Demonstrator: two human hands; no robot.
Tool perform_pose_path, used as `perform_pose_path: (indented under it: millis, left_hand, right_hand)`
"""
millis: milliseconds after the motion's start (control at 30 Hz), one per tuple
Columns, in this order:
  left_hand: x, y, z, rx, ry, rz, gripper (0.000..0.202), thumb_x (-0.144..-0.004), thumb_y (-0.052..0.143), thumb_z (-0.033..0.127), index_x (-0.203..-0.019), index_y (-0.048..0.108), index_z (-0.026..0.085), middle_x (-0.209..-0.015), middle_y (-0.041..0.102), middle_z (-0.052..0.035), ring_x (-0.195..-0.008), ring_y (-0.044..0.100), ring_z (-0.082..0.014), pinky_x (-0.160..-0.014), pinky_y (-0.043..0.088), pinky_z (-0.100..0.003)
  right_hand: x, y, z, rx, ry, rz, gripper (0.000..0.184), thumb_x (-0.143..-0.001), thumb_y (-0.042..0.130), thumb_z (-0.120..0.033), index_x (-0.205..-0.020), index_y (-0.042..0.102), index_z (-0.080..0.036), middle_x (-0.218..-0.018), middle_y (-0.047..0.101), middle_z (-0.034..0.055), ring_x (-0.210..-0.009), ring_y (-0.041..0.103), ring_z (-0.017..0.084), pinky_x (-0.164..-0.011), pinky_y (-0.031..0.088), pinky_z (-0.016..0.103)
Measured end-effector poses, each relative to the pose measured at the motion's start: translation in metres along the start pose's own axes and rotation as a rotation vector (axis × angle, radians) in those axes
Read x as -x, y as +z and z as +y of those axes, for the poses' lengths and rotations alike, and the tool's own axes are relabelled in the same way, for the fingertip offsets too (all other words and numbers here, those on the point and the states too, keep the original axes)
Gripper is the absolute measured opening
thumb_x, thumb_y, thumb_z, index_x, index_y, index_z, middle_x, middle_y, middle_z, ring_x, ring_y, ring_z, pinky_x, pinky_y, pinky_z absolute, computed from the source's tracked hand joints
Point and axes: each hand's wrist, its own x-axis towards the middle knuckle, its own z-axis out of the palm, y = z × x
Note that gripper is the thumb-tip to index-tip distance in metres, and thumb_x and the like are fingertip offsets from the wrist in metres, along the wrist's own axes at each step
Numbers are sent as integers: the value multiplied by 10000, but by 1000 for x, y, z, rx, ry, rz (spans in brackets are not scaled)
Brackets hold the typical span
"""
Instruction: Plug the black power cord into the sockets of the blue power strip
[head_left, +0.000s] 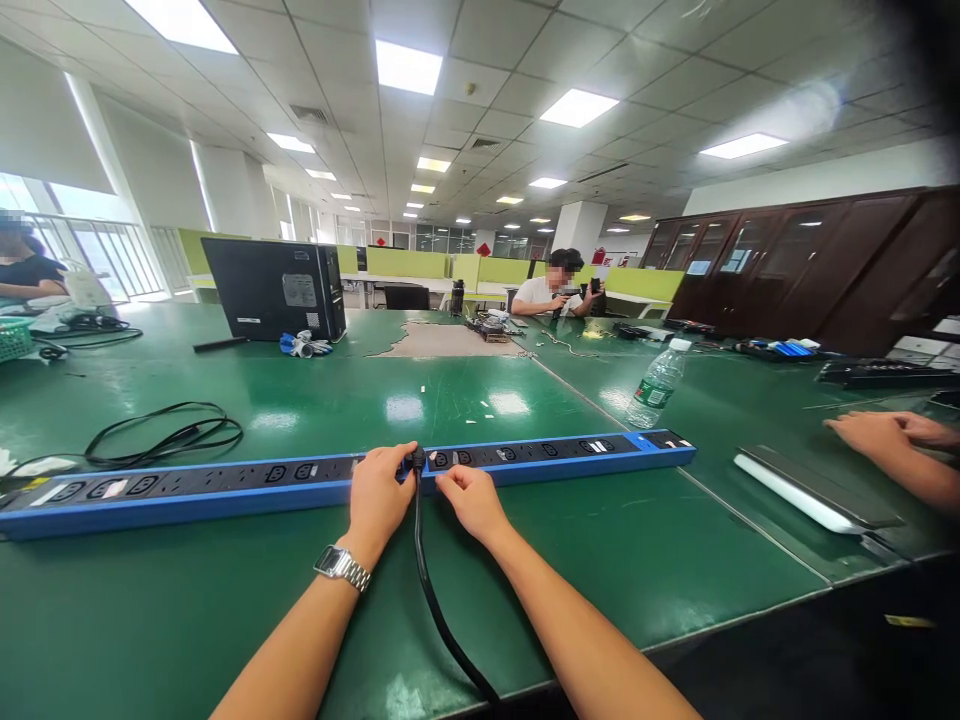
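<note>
A long blue power strip [247, 498] with black sockets lies across the green table. Standing in one of its middle sockets is a black power plug [415, 459], its thick black cord [429, 585] running down towards the table's front edge. My left hand [381, 492], with a metal watch at the wrist, is closed at the plug, the index finger and thumb against its left side. Just right of the cord, my right hand [474, 500] has its fingers curled in at the strip's front edge. The undersides of both hands' fingers are hidden.
Behind the strip stand a water bottle [658, 385] and a black computer case [274, 288]. A thin black cable [169, 435] loops at left. On the right lies a dark flat device [817, 490], near another person's hands [877, 430]. A person [551, 295] sits across the table.
</note>
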Motion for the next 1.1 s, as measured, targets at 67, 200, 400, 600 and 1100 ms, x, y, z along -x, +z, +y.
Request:
perform_pose_path:
  millis: [67,200,400,600,1100]
  left_hand:
    - [1,0,0,-23,16,-15,345,-839,551,209,-1176,624,229,-1096,702,-67,-1066,598,-257,-922,437,-410]
    - [6,4,-1,-68,47,8,392,-864,555,296,-1249,568,223,-1141,681,-82,-1104,581,-268,-962,403,-431]
    - [6,10,-5,-66,-3,22,400,-879,494,219,-1273,556,207,-1124,680,-84,-1084,587,-251,-973,387,-429]
    - [6,13,-8,-53,-35,48,373,-878,505,224,-1244,577,240,-1053,689,-75,-1016,608,-241,-946,411,-425]
    - [5,11,-7,180,104,233,330,-835,578,191,-1158,639,217,-969,705,-54,-902,622,-215,-832,475,-370]
  right_hand:
    - [1,1,-1,7,-2,-7,294,-757,558,-396,-552,565,-184,-474,437,-52,-479,361,102,-488,267,238]
    - [2,2,-1,6,-5,2,296,-759,562,-394,-552,575,-183,-464,440,-53,-470,360,102,-483,270,238]
    - [0,1,1,-1,-1,-10,291,-762,558,-388,-565,584,-175,-471,443,-54,-473,364,97,-481,271,233]
    - [0,1,2,11,11,-22,287,-761,554,-393,-573,568,-177,-481,432,-54,-486,364,97,-493,272,232]
    - [4,2,-4,-89,-89,-40,196,-757,635,-351,-818,651,-165,-505,419,-78,-485,370,90,-498,295,218]
